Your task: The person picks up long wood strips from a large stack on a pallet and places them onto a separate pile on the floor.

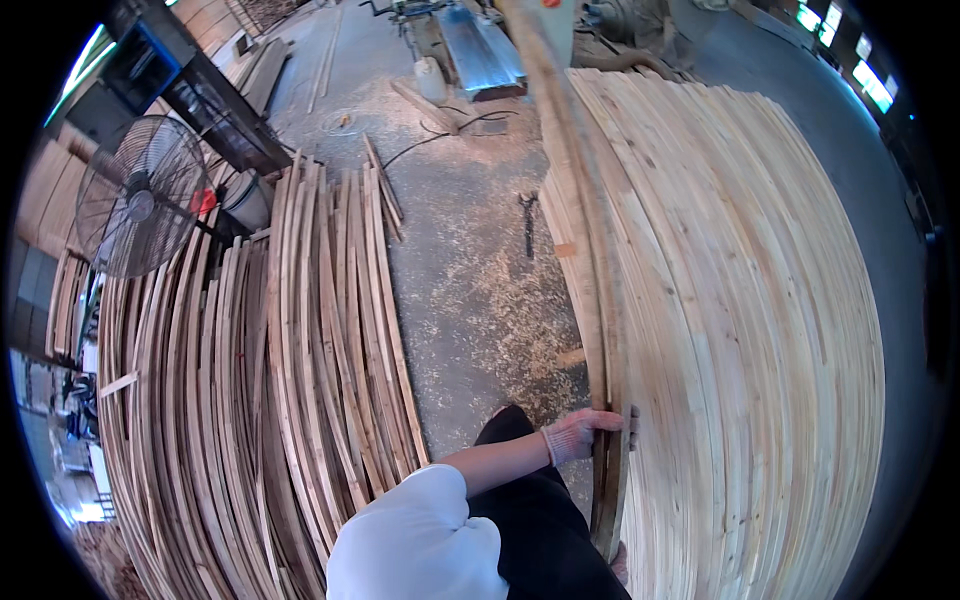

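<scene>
My left hand point(575, 437), in a pale pinkish work glove, reaches across from the left and closes around a pair of long, narrow wooden strips point(590, 290). These run from beside my legs up past the top of the view, along the left edge of a wide stack of pale planed boards point(740, 330). Its fingertips show on the far side of the strips. Of my right hand point(621, 565), only a small gloved part shows low beside the strips' near end; its fingers are hidden.
Rough wooden strips point(330, 330) lie piled on the left, by a caged fan point(140, 205) and a bucket point(247, 200). Sawdust covers the floor between the stacks, where a wrench point(528, 225) lies. A machine with a shiny metal bed point(480, 50) stands ahead, with a cable point(420, 143) nearby.
</scene>
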Motion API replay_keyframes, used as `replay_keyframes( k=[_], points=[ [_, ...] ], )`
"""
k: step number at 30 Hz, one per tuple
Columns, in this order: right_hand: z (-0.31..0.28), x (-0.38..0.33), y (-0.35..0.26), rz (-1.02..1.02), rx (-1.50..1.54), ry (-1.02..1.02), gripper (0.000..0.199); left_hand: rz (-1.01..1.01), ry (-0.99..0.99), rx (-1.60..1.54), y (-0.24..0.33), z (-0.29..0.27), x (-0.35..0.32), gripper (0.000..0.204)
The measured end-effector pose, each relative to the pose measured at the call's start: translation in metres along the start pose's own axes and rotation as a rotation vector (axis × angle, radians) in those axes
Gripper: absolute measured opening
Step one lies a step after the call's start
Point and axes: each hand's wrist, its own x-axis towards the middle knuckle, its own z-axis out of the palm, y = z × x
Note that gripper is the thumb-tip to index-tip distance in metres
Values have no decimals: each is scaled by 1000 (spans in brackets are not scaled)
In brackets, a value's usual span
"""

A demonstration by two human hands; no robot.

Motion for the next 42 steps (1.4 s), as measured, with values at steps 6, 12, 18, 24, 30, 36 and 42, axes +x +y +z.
replay_keyframes(
  k=[6, 12, 18, 24, 30, 36, 42],
  points=[
    [-35, 22, -87, -26, -222, 74, 68, 48, 403, -174, 59, -9, -49, 32],
    [-60, 40, -175, -309, -316, -180, 49, 66, 737, -36, 122, -111, -68, 28],
    [-54, 65, -305, -177, -286, -466, 51, 68, 946, -292, 216, -201, -72, 36],
    [27, 156, -408, -263, -414, -310, 98, 377, 822, -218, 407, -117, -111, 34],
    [23, 194, -488, -458, -201, -85, 102, 445, 726, -134, 495, -56, -123, 31],
    [22, 250, -498, -486, -281, -50, 85, 338, 799, -222, 515, -92, -84, 31],
    [-31, 313, -577, -426, -357, -278, 57, 313, 849, -244, 570, -165, -46, 33]
  ],
)
